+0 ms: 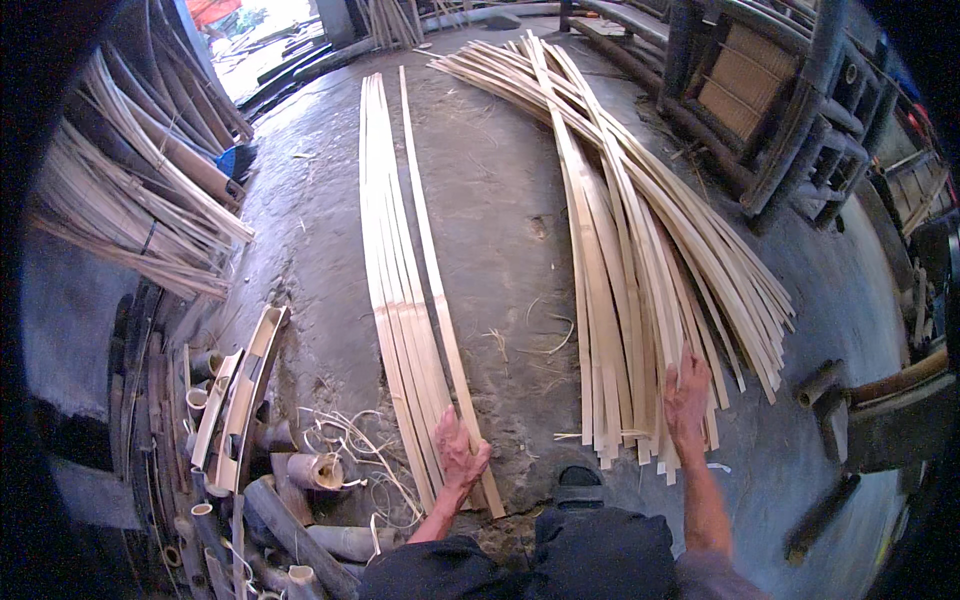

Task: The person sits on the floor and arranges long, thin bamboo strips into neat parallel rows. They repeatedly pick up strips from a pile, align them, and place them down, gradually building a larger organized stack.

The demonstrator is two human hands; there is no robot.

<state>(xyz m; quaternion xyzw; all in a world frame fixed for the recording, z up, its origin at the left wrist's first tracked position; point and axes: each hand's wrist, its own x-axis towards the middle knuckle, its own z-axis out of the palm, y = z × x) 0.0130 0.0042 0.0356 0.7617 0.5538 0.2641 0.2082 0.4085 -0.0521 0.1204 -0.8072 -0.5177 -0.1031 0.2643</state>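
Observation:
My left hand (462, 455) is at the near end of a narrow row of long, flat bamboo strips (405, 335). Its fingers are curled onto a single bamboo strip (430, 255), which lies a little apart on the row's right side. Over the near end of a larger fanned pile of bamboo strips (610, 300) hovers or rests my right hand (687, 400); whether it touches them is hard to tell. The thumb and fingers of that hand are apart, with nothing plainly held. Some strips in the pile cross over others toward the far end.
Cut bamboo tubes (315, 470) and split pieces (240, 390) crowd the near left, beside curled thin slivers (350, 440). Bundled strips (150, 200) lean at the far left. Dark bamboo furniture frames (780, 110) stand at the far right. A bamboo pole (900, 380) juts in from the right.

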